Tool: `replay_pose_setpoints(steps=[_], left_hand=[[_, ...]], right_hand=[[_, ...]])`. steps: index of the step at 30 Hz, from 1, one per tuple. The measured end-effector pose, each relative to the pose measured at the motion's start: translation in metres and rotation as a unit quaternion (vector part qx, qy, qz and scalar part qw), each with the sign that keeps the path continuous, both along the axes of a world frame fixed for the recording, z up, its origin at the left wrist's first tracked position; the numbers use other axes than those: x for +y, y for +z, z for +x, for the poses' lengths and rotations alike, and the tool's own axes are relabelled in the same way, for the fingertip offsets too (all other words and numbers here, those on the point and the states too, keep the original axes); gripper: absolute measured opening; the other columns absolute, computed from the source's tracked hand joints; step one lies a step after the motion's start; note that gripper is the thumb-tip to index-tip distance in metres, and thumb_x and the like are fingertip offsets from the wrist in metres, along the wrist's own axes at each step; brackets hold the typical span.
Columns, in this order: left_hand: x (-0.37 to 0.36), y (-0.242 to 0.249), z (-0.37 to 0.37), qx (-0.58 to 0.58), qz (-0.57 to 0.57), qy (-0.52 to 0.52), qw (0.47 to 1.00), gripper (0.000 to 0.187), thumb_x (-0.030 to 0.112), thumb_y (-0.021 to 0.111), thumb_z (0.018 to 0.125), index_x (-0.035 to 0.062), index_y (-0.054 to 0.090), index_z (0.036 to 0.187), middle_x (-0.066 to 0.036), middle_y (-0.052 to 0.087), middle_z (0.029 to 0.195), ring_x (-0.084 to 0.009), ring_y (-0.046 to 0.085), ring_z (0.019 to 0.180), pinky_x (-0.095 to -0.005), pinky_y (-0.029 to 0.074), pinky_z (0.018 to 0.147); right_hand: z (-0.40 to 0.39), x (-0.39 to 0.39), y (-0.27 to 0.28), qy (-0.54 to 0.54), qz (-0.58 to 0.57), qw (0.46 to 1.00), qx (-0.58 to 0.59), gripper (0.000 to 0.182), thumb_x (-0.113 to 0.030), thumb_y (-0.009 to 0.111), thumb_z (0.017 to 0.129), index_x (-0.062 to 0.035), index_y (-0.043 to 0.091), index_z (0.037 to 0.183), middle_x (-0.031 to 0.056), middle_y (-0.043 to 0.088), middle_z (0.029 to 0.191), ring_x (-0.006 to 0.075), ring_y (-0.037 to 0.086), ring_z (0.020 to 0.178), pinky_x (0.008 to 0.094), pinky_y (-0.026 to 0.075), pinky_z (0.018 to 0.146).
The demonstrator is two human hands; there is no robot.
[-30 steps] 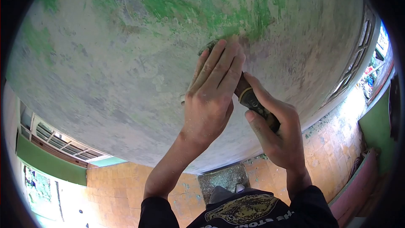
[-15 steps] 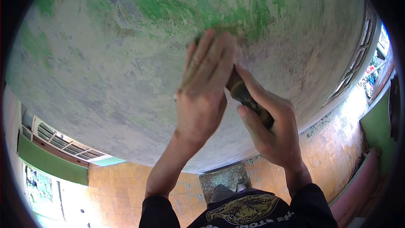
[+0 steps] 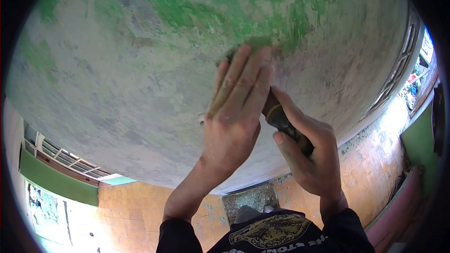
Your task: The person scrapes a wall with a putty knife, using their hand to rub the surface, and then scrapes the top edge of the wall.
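My right hand point(image 3: 311, 152) is wrapped round the dark handle point(image 3: 286, 126) of a hand tool, which has a yellowish ring near its neck. The tool tilts up and left to the wall. Its head is mostly hidden under my left hand point(image 3: 239, 96), so I cannot make out its kind; a blurred brownish edge shows past the fingertips. My left fingers lie stretched out flat over that head, pressing toward the wall point(image 3: 154, 89). A small pale bit sticks out at the left hand's outer edge. Worn green paint point(image 3: 197, 4) covers the wall above the fingers, with scuffed grey below.
Orange tiles point(image 3: 131, 206) cover the floor, strewn with paint flakes near the wall. A speckled grey slab point(image 3: 255, 197) lies at my feet. Slatted windows stand at the left point(image 3: 70, 154) and right point(image 3: 398, 65). A pinkish panel point(image 3: 398, 201) leans at lower right.
Both hands and the tool have moved a little down and right along the wall. Their hold looks the same.
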State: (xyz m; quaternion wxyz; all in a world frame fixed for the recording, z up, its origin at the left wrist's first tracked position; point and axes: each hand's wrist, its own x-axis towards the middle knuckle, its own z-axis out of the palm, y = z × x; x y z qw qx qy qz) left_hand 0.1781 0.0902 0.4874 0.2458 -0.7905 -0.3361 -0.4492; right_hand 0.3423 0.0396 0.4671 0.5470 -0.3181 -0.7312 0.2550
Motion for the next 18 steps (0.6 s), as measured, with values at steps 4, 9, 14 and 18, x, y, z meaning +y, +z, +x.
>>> replay_pose_setpoints(steps=[4, 9, 14, 18], left_hand=[[-0.002, 0.001, -0.003, 0.006, -0.005, -0.002, 1.000, 0.039, -0.008, 0.062, 0.080, -0.0034, 0.069, 0.118, -0.017, 0.062, 0.138, -0.0344, 0.053, 0.136, -0.0531, 0.043, 0.112], [-0.006, 0.001, -0.002, -0.016, -0.044, -0.025, 0.999, 0.047, -0.014, 0.052, 0.078, -0.0017, 0.070, 0.119, -0.018, 0.065, 0.132, -0.0386, 0.053, 0.134, -0.0539, 0.038, 0.115], [-0.002, 0.002, -0.004, -0.020, -0.028, -0.033, 0.999, 0.048, -0.015, 0.051, 0.077, -0.0026, 0.070, 0.118, -0.019, 0.065, 0.132, -0.0387, 0.053, 0.134, -0.0544, 0.038, 0.115], [-0.004, 0.002, -0.006, -0.016, -0.036, -0.041, 0.998, 0.048, -0.016, 0.050, 0.076, -0.0030, 0.070, 0.118, -0.020, 0.065, 0.132, -0.0390, 0.053, 0.134, -0.0545, 0.038, 0.115]], right_hand=[[0.001, -0.003, 0.001, 0.011, -0.018, 1.000, 0.005, 0.062, 0.006, 0.060, 0.087, 0.0046, 0.045, 0.147, 0.0272, 0.068, 0.103, 0.0249, 0.068, 0.080, 0.0329, 0.050, 0.072], [0.002, -0.008, 0.006, 0.009, -0.050, 0.999, -0.004, 0.062, 0.006, 0.060, 0.086, 0.0044, 0.046, 0.146, 0.0254, 0.069, 0.101, 0.0226, 0.066, 0.076, 0.0321, 0.049, 0.070], [-0.003, -0.002, 0.002, 0.009, -0.016, 1.000, 0.004, 0.061, 0.006, 0.061, 0.087, 0.0052, 0.046, 0.146, 0.0244, 0.069, 0.102, 0.0233, 0.066, 0.076, 0.0323, 0.050, 0.071], [-0.005, -0.004, 0.005, 0.019, -0.023, 0.999, 0.012, 0.060, 0.006, 0.060, 0.087, 0.0053, 0.046, 0.146, 0.0259, 0.068, 0.104, 0.0241, 0.067, 0.080, 0.0325, 0.050, 0.073]])
